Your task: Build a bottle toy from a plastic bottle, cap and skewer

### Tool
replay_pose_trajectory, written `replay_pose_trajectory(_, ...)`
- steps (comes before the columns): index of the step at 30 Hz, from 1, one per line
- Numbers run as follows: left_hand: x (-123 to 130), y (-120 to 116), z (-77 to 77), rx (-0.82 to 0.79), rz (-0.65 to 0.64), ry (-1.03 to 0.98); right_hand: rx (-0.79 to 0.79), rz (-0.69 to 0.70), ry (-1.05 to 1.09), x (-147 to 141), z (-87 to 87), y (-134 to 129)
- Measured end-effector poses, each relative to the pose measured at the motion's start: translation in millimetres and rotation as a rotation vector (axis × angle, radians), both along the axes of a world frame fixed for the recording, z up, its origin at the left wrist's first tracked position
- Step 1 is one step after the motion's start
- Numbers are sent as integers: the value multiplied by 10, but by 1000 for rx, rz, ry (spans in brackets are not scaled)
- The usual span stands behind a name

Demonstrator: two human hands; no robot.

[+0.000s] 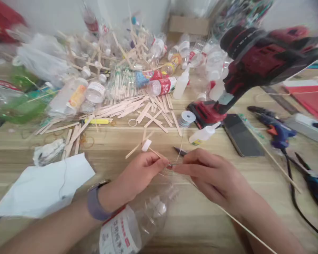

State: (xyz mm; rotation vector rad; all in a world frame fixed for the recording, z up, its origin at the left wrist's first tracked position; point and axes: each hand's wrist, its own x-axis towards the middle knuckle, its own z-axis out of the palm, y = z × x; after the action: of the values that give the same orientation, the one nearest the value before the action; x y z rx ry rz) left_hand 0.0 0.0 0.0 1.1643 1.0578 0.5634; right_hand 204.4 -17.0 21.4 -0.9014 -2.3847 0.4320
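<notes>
My left hand [137, 173], a watch on its wrist, pinches a thin wooden stick [155, 152]. Beside the stick's far end are a white bottle cap [146, 145] and crossed wooden sticks [134, 151]. My right hand [214, 173] is closed, its fingertips meeting the left ones at the stick's near end. A thin thread [180, 144] runs from a spool [187, 118] down to the right fingertips; the pinch point is small and blurred. A dark pointed tool [179, 151] shows partly behind the right fingers. Below my hands lies a clear plastic bottle [151, 215].
Flat wooden sticks [124, 107] and many plastic bottles [161, 86] cover the back. A cordless drill [254, 60] stands at right, near a glue bottle [204, 134], phone [242, 135], glue gun [277, 128] and pliers [314, 187]. White paper [42, 187] lies left.
</notes>
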Motion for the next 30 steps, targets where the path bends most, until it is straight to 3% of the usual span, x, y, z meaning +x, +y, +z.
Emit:
replay_pose_trajectory(5, -3, 2, 23, 7, 3, 3, -49, -71, 146, -10, 132, 39)
replay_pose_trajectory(12, -14, 2, 43, 25, -45, -35, -96, 6, 123, -19, 96, 25)
replay_pose_trajectory(19, -20, 10, 79, 66, -69, -75, -74, -97, 211, 2, 128, 44)
replay_pose_trajectory(30, -18, 6, 119, 87, -126, -154, -126, -24, 248, -53, 106, 20)
